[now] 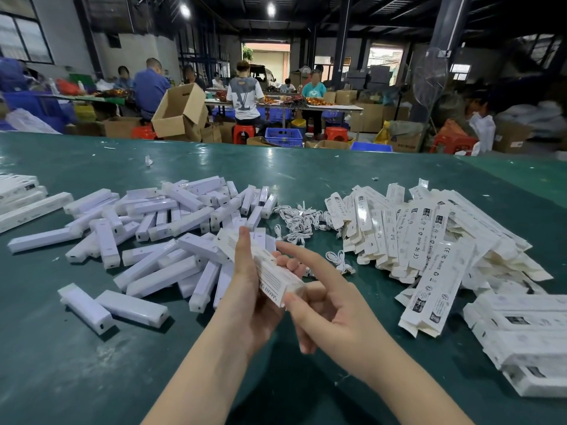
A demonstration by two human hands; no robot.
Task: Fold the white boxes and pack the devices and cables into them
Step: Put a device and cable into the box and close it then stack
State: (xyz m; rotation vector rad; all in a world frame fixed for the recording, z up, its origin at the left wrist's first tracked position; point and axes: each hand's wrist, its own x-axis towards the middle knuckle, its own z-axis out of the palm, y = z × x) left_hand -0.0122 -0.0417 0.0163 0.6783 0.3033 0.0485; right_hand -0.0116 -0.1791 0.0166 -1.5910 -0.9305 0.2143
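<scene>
folded boxes (pixel 18 197) sit stacked at the far left edge of the green table (pixel 76 363), prob the done pile. next over is a loose heap of white devices (pixel 159 228), spread out so any one is easy to grab w/o digging. past that a little tangle of white cables (pixel 299 222), right btwn the devices and the flat boxes (pixel 429 237), so everything's w/in reach of the middle.

left hand (pixel 245 289) grips one white box (pixel 267 265) in the air above the table, thumb along the near face, fingers curled round the far side, box tilted w/ its near end toward the other hand. i'd guess it's held like that so the end flap faces the right hand (pixel 334 311). that hand is loose and spread, thumb tip touching the box's near end, index stretched out along the box beside the left fingertips, other fingers hanging curled, holding nothing. looks like closing/tucking the end, can't tell if a device is inside already.

far right edge has more boxes (pixel 521 338) lying stacked flat.
</scene>
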